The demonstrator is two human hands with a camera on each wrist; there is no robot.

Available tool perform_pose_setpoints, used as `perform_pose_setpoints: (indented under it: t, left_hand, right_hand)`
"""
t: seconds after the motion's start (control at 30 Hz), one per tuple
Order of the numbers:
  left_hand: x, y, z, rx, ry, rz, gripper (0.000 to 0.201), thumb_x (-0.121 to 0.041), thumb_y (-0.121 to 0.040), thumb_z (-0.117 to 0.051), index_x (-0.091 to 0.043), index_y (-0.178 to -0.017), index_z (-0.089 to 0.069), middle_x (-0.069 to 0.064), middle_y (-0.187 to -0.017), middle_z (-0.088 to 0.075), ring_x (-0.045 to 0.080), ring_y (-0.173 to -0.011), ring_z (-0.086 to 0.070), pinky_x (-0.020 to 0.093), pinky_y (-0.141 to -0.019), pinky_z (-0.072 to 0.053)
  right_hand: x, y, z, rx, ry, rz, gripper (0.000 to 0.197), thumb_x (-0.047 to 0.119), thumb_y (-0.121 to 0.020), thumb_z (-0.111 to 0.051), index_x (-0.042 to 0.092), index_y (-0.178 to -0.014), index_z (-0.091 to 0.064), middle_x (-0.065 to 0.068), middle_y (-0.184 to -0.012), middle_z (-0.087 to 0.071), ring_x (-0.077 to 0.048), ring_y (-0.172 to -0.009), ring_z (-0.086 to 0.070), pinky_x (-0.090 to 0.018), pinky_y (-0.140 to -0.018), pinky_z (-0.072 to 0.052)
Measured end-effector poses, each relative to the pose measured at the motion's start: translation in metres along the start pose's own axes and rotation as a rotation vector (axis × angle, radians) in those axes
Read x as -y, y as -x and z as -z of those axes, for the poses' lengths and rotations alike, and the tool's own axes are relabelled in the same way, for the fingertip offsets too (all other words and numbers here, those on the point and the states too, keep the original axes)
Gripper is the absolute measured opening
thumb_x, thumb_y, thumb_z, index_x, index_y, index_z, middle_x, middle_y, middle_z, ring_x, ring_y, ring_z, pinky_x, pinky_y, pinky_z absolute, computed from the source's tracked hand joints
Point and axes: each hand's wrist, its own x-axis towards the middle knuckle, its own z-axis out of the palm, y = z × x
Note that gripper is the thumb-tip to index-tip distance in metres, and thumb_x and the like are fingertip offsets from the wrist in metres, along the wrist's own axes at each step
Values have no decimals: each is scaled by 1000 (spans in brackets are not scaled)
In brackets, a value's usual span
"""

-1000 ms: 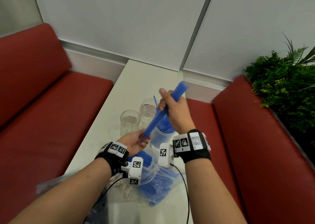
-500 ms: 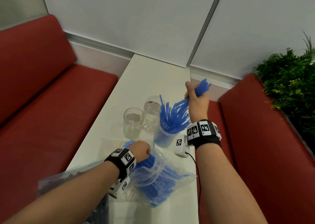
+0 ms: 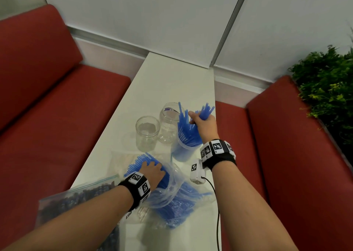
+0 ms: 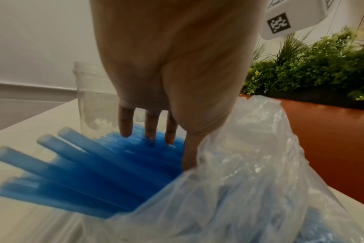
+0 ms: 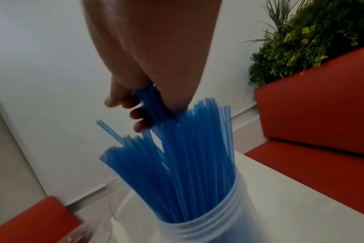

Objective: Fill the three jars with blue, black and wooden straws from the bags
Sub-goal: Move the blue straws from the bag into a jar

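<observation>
Three clear jars stand mid-table. The left jar and the back jar are empty. The right jar is packed with blue straws that fan out above its rim. My right hand grips the top of a bundle of these straws, whose lower ends are down in the jar. My left hand lies with straight fingers on more blue straws, which stick out of a clear plastic bag. Its thumb is at the bag's mouth.
A zip bag of black straws lies at the near left table edge. Pale sticks show in another clear bag under the blue one. Red benches flank the narrow white table. A green plant stands far right.
My right hand has lowered the blue bundle into the right jar. My left hand has let go of the bundle's lower end and moved down onto the straws in the bag.
</observation>
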Motion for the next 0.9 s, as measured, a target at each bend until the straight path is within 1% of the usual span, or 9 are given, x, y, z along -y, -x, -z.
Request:
perform_pose_setpoints:
  t: [0.1,0.2,0.27,0.4,0.5,0.63,0.73,0.8,0.9]
  left_hand:
    - [4,0,0,0,-50,-11,46,-25,-96,-54,-21,-141,-43,7,-150,-35,31,-136,-33,56,-112,-23]
    - [7,2,0,-3,-109,-10,43,-26,-98,-51,-20,-140,-46,6,-146,-40,30,-137,-33,58,-113,-18]
    - [7,3,1,0,-135,-8,42,-26,-98,-51,-19,-140,-47,6,-144,-43,30,-136,-34,62,-114,-12]
    - [8,6,10,14,-141,-11,40,-26,-98,-51,-18,-137,-49,4,-140,-49,28,-134,-40,60,-116,-10]
    - [9,9,15,27,-117,-28,36,-27,-98,-53,-17,-132,-53,3,-132,-55,25,-124,-52,45,-108,-31]
    - [8,10,20,101,-56,30,31,-24,-100,-49,-18,-130,-56,1,-130,-57,23,-121,-55,38,-101,-39]
    - [13,10,19,115,-60,25,32,-20,-101,-47,-17,-131,-56,1,-132,-57,21,-122,-54,28,-94,-42]
    - [19,8,26,108,-90,-2,35,-21,-101,-44,-10,-132,-57,6,-134,-57,22,-123,-54,12,-75,-41]
    - [21,18,49,122,91,84,33,-22,-100,-47,-12,-129,-58,5,-132,-58,23,-121,-55,27,-92,-46]
  right_hand:
    - [9,-2,-1,-32,-86,74,9,13,-92,-73,13,-87,-66,-11,-85,-70,-25,-80,-66,-36,-81,-52]
    - [29,-6,4,-231,-161,272,18,12,-93,-66,29,-98,-63,6,-83,-70,-17,-84,-74,-17,-73,-52]
    - [35,-4,4,-286,-55,410,17,14,-96,-61,30,-101,-64,11,-83,-69,-12,-84,-70,-14,-73,-50]
    - [10,0,-6,-108,481,394,27,13,-108,-45,6,-126,-64,-10,-126,-66,-27,-122,-58,-39,-110,-40]
    - [-17,5,-12,117,1004,212,34,15,-111,-33,8,-134,-58,-15,-157,-40,-35,-152,-23,-53,-124,-14]
    - [-16,9,-11,-53,867,291,54,41,-111,-28,17,-160,-31,-11,-170,-17,-32,-159,1,-51,-125,7]
    - [-20,18,-12,42,1026,200,68,54,-108,-23,17,-165,-13,-10,-172,-2,-33,-158,10,-54,-125,9]
    - [-25,26,-11,45,949,191,65,49,-110,-29,15,-164,-16,-12,-171,-11,-33,-158,4,-53,-127,5]
    - [-27,47,-12,-159,506,525,46,18,-107,-45,12,-153,-44,-9,-157,-45,-27,-154,-26,-46,-129,-8]
